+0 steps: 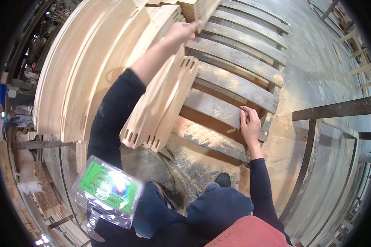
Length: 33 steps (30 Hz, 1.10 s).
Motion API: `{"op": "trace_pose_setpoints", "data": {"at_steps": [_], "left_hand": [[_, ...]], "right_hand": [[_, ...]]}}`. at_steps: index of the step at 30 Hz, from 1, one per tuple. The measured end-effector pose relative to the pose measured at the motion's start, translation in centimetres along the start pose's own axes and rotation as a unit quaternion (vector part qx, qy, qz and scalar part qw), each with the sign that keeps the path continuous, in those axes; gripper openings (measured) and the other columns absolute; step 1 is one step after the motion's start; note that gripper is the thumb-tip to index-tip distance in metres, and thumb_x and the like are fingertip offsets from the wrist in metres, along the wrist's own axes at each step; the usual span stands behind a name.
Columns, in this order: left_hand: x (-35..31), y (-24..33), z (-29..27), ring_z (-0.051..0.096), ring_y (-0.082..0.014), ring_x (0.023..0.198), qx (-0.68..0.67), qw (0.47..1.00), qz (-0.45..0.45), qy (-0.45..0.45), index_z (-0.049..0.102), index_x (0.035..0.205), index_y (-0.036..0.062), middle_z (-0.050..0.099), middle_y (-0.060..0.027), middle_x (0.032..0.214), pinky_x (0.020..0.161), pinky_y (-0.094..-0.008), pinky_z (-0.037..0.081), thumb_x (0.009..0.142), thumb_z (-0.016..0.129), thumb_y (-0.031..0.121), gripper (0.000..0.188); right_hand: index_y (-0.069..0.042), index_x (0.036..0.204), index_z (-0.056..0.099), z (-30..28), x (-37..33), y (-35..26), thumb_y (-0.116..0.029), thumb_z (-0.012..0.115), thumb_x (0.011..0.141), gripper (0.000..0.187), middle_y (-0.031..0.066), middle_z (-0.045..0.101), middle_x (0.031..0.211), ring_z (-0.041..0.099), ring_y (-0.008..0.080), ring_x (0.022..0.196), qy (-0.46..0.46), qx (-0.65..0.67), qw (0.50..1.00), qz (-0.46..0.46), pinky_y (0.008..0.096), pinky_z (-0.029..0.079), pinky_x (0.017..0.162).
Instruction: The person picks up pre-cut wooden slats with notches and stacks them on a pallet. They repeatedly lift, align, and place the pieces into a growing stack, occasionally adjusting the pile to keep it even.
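My left hand (184,33) reaches forward over the stacked pale wood boards (123,53). Its fingers point toward the board ends at the top of the stack; slight blur hides whether they touch. Closer to me, several shorter wood pieces with slotted ends (163,107) stand side by side under my left forearm. Over the right side of the slatted wooden pallet (231,84) hovers my right hand (250,123), fingers loosely bent, thumb apart from them, nothing visible in it.
Sawdust (206,136) lies on the pallet slats and floor. A dark metal frame (334,109) stands at the right. At the lower left hangs a badge in a clear sleeve (107,187). My shoe (222,180) is just before the pallet. Racks line the left edge.
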<state>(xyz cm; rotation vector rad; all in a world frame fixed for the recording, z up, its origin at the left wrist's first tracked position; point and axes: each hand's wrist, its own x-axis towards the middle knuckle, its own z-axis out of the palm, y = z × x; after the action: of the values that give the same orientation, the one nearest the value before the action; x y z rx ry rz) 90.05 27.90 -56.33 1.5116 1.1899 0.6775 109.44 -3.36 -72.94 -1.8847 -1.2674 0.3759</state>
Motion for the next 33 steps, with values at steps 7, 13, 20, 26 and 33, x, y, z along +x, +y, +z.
{"op": "trace_pose_setpoints", "data": {"at_steps": [7, 13, 20, 26, 33], "left_hand": [[13.9, -1.5, 3.3, 0.059, -0.0208, 0.11, -0.397, 0.915, -0.038, 0.055, 0.06, 0.123, 0.0147, 0.064, -0.0074, 0.12, 0.086, -0.0418, 0.052, 0.097, 0.056, 0.052, 0.045], [19.7, -2.9, 2.5, 0.059, -0.0227, 0.11, -0.428, 0.896, -0.067, 0.102, 0.06, 0.124, 0.0151, 0.064, -0.0083, 0.121, 0.084, -0.043, 0.051, 0.094, 0.059, 0.055, 0.05], [19.6, -2.1, 2.6, 0.058, -0.0248, 0.109, -0.377, 0.911, -0.113, 0.125, 0.06, 0.126, 0.0155, 0.063, -0.0094, 0.122, 0.082, -0.0443, 0.05, 0.091, 0.062, 0.058, 0.055], [18.0, -2.1, 8.6, 0.059, -0.0239, 0.105, -0.366, 0.903, -0.176, 0.139, 0.061, 0.125, 0.0169, 0.063, -0.0077, 0.12, 0.079, -0.0423, 0.051, 0.089, 0.064, 0.059, 0.055], [13.4, -2.4, 14.1, 0.051, -0.0278, 0.113, -0.433, 0.865, -0.188, 0.168, 0.037, 0.142, 0.0084, 0.043, -0.0158, 0.132, 0.083, -0.0417, 0.054, 0.081, 0.08, 0.048, 0.085]], "right_hand": [[-0.015, 0.096, 0.071, 0.7, 0.1, 0.1, -0.018, 0.072, 0.088, 0.008, 0.0005, 0.056, 0.073, 0.058, 0.0182, 0.066, 0.044, -0.034, 0.998, 0.036, 0.0343, 0.048, 0.06], [-0.017, 0.095, 0.071, 0.8, 0.2, 0.0, -0.022, 0.074, 0.085, 0.012, -0.0001, 0.05, 0.072, 0.058, 0.0198, 0.068, 0.019, -0.073, 0.995, 0.061, 0.0363, 0.048, 0.06], [-0.017, 0.096, 0.071, 0.8, 0.3, 0.0, -0.025, 0.074, 0.084, 0.014, -0.0004, 0.048, 0.073, 0.056, 0.0196, 0.068, 0.014, -0.078, 0.996, 0.05, 0.0362, 0.047, 0.059], [-0.018, 0.097, 0.071, 0.2, 0.5, 0.3, -0.026, 0.074, 0.084, 0.016, -0.0002, 0.048, 0.074, 0.057, 0.0196, 0.069, 0.022, -0.101, 0.993, 0.05, 0.0369, 0.047, 0.06], [-0.017, 0.097, 0.071, -0.2, 0.7, 0.9, -0.027, 0.073, 0.084, 0.016, 0.0009, 0.05, 0.075, 0.058, 0.0201, 0.071, 0.031, -0.117, 0.992, 0.045, 0.0374, 0.049, 0.062]]}}
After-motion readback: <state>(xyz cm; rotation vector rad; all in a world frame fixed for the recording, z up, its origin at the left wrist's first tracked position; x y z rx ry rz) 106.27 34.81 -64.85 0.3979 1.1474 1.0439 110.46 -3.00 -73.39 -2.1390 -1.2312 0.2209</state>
